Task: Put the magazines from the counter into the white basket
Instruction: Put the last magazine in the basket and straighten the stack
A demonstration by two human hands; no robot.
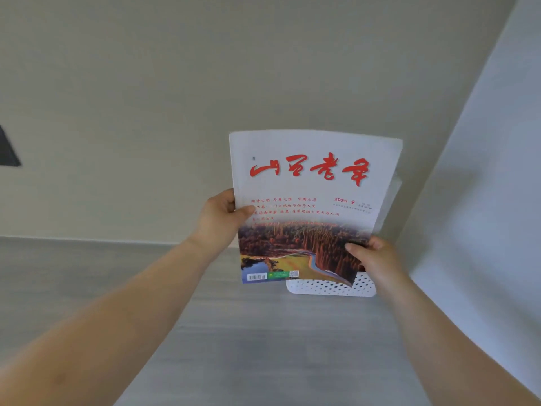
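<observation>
Two hands — left hand (218, 221), right hand (376, 256) — fingers pinching upright magazines (310, 206) over white basket (330, 287), contents hidden

A grey, wood-grained counter (263, 332) runs back to a pale wall and meets a white panel on the right. A white basket (330, 287) with a perforated wall stands on it near the far right corner, close to wall and panel; only its lower front shows
</observation>
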